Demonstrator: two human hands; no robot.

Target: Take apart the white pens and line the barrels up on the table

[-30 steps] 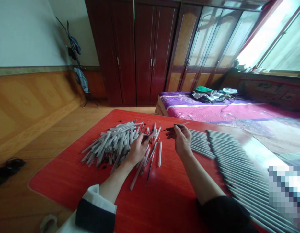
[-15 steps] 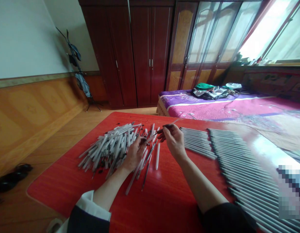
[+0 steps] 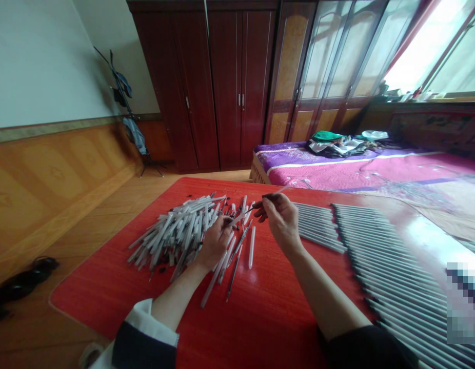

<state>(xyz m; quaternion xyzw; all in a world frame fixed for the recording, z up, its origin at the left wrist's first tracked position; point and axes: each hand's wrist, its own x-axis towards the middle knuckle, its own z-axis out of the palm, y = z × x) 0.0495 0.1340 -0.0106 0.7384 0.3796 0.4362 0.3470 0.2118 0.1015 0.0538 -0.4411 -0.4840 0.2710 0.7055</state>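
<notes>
My left hand [image 3: 217,240] is closed on a translucent white pen barrel [image 3: 237,219] beside the loose heap. My right hand [image 3: 279,215] pinches a thin pen refill [image 3: 250,209]; its dark end points down-left at the barrel, and its pale tail sticks out above the fingers. Whether the refill's tip is inside the barrel I cannot tell. A heap of white pen barrels [image 3: 176,230] lies left of my left hand, with small black pieces among them. Several loose refills [image 3: 234,271] and a single barrel [image 3: 252,247] lie between my forearms.
On the right of the red table [image 3: 260,318] lies a long row of pens [image 3: 391,266] with dark ends, and a shorter row [image 3: 320,225] beside it. A bed [image 3: 337,166] stands behind the table, with a wardrobe [image 3: 230,82] at the back.
My right hand has shifted slightly right, drawing a little away from the left hand. The whole view has also moved slightly. Both hands keep their hold.
</notes>
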